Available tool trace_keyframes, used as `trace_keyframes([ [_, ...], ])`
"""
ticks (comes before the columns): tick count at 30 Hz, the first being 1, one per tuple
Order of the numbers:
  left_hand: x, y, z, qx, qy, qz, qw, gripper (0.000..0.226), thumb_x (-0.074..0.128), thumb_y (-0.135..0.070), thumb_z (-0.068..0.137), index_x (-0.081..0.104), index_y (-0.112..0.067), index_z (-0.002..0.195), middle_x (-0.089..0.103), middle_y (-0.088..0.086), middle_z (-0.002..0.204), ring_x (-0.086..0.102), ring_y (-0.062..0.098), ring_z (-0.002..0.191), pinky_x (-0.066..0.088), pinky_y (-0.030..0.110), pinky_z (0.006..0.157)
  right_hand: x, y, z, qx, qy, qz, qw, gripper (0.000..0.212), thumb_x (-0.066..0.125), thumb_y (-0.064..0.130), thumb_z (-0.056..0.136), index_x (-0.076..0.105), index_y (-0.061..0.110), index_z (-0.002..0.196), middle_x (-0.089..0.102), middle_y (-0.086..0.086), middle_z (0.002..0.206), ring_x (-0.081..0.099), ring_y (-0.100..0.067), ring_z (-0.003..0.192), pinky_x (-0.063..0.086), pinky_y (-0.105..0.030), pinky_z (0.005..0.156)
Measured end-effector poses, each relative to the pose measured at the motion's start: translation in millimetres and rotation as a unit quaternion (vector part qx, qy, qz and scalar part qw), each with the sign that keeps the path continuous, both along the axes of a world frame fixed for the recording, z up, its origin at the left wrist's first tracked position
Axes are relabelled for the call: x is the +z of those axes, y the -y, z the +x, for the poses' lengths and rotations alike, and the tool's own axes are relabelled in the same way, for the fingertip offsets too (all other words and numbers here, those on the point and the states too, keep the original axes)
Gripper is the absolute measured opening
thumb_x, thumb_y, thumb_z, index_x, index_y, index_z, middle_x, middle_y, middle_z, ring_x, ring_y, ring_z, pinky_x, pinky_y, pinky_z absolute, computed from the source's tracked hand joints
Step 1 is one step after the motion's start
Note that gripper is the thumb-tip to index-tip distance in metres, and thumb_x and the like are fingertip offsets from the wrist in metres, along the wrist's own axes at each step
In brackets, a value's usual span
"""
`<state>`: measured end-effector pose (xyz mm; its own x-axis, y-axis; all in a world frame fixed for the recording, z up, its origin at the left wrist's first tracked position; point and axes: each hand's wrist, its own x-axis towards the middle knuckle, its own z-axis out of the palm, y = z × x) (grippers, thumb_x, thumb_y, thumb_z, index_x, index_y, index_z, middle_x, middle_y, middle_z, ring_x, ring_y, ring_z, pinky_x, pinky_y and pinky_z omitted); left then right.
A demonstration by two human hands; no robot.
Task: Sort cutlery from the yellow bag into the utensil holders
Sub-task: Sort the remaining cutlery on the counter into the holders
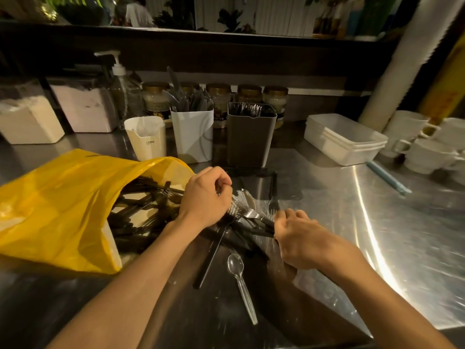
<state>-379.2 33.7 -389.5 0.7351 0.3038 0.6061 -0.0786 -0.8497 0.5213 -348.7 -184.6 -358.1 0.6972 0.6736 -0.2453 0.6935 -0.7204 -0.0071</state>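
At mid worktop (377, 222), cutlery (251, 233) is spilled from the yellow bag (57, 202) at 9 o'clock. A bunch of clear forks (235, 207) is gripped by curled fingers of the left hand (205, 197), dark handles (266, 224) by those of the right hand (297, 238). Tangled pieces could be dragged along and mis-sorted into the utensil holders (251, 142) at 12 o'clock.

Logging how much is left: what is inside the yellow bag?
Through the open mouth of the yellow bag, a pile of dark-handled cutlery shows, forks among it. The left hand and forearm cover the pile's right edge; the plastic hides anything deeper.
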Motion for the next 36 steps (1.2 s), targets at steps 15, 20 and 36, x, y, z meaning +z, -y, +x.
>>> trace_keyframes([
  [15,3.0,-5.0,-11.1,0.064,0.084,0.031,0.994,0.009,0.054,-0.022,0.084,0.062,-0.019,0.080,0.060,-0.008,0.080,0.052,0.010,0.077,0.040,0.019,0.069,-7.5,-19.2,15.8,0.031,0.106,0.051,0.993,0.021,0.046,0.016,0.099,0.043,0.017,0.120,0.047,-0.005,0.114,0.046,-0.023,0.099,0.048,-0.040,0.086],
  [20,10.4,-8.7,-12.8,0.101,0.120,-0.011,0.988,0.007,0.055,-0.020,0.086,0.062,-0.019,0.083,0.059,-0.009,0.081,0.052,0.008,0.078,0.036,0.014,0.070,13.1,-20.5,30.8,-0.001,0.065,0.055,0.996,0.024,0.048,0.015,0.099,0.041,0.012,0.122,0.048,-0.007,0.116,0.051,-0.027,0.104,0.048,-0.039,0.089],
  [36,60.1,-12.6,-28.7,-0.182,0.078,-0.574,0.795,0.045,0.031,-0.045,0.106,0.069,-0.021,0.110,0.071,0.007,0.124,0.067,0.025,0.117,0.059,0.043,0.087,72.7,-130.6,16.1,0.169,-0.242,0.369,0.881,0.022,0.047,0.011,0.106,0.059,0.004,0.123,0.063,-0.008,0.105,0.065,-0.015,0.080,0.055,-0.025,0.068],
])
